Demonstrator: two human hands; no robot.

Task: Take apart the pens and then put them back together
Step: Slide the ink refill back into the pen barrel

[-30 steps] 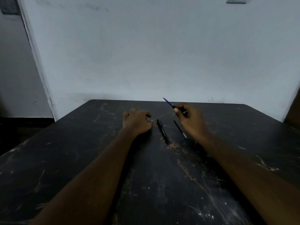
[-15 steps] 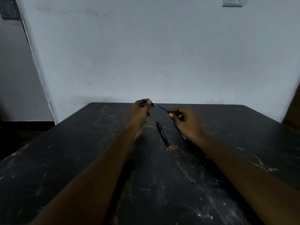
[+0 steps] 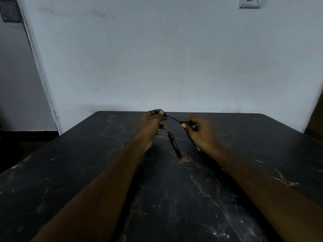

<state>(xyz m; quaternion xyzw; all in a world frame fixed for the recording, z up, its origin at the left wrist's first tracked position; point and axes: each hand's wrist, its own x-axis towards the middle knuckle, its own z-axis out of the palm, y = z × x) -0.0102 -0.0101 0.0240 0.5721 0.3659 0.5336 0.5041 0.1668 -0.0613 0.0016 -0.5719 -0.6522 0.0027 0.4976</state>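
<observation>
Above the far middle of the black table [image 3: 87,172], my left hand [image 3: 153,123] pinches a blue pen barrel [image 3: 165,114]. My right hand [image 3: 199,131] grips the dark end of a thin blue refill [image 3: 174,118], whose far end meets the barrel. A whole black pen [image 3: 174,144] with a blue tip lies on the table between my hands. Another thin dark pen part [image 3: 193,143] lies under my right hand, mostly hidden.
The table's far edge meets a pale wall [image 3: 166,67]. A wall switch [image 3: 250,2] sits at the top right. A doorway gap lies to the left, and a brown object [image 3: 316,119] stands at the right edge.
My left hand rose from the table with the blue barrel. My right hand swung the refill's tip left until it met the barrel.
</observation>
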